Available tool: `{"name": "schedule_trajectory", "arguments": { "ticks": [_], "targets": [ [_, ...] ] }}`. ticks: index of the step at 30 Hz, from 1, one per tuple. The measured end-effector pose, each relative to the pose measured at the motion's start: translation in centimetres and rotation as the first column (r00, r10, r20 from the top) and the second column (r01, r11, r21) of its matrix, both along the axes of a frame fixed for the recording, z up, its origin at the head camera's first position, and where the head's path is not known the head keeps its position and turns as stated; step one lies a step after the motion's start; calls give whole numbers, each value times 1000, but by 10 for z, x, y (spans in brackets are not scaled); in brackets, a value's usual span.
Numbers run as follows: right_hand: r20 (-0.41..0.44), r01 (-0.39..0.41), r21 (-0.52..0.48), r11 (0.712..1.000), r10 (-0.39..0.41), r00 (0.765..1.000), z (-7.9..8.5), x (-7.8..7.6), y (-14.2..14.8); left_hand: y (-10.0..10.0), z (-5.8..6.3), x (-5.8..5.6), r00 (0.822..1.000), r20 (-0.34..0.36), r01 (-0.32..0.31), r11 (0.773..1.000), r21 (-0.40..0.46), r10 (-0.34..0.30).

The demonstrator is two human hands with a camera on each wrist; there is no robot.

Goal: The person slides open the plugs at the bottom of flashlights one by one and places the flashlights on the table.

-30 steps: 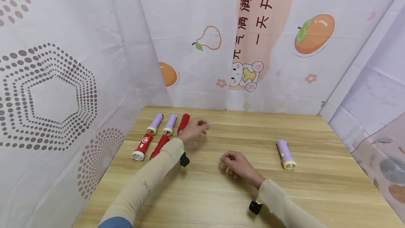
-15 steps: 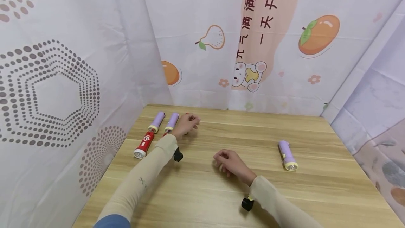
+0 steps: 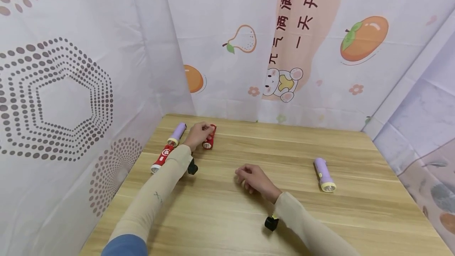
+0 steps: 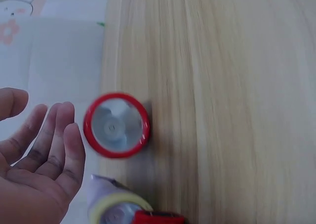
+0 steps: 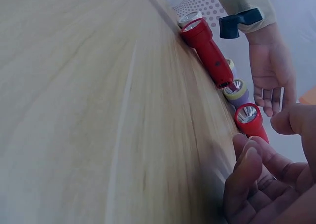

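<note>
My left hand (image 3: 198,134) hovers over the back left of the table, its fingers relaxed and overlapping a red flashlight (image 3: 209,142) in the head view. From the left wrist, the fingers (image 4: 74,150) appear just beside that flashlight's round lens (image 4: 114,126), with nothing held. Left of the hand lie a purple flashlight (image 3: 179,132) and a red one with a white head (image 3: 164,155). Another red flashlight (image 5: 212,58), covered by the left forearm in the head view, shows in the right wrist view. My right hand (image 3: 256,181) hangs loosely curled above the table's middle, holding nothing.
A lone purple flashlight (image 3: 322,174) with a yellow head lies on the right of the wooden table (image 3: 355,216). Printed white curtains (image 3: 227,78) enclose the table's back and sides. Each wrist carries a small black camera (image 3: 271,223).
My left hand has moved left across the red flashlight, which now shows at its right side. The second purple flashlight at the back is now hidden. My right hand has drifted slightly left.
</note>
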State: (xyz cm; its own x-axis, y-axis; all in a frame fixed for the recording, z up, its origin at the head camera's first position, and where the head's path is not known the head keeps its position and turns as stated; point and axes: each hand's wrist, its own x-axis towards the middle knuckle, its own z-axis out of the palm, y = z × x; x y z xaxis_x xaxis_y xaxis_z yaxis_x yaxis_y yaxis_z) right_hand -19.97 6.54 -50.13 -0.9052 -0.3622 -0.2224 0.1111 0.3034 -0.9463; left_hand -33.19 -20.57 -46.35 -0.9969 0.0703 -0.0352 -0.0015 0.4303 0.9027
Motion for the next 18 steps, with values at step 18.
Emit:
{"name": "schedule_trajectory", "arguments": {
  "ticks": [18],
  "targets": [
    [-19,25,-29,999,-26,999,-6,-23,-31,-24,-5,-20,994,43,-98,995,3,98]
  ]
}}
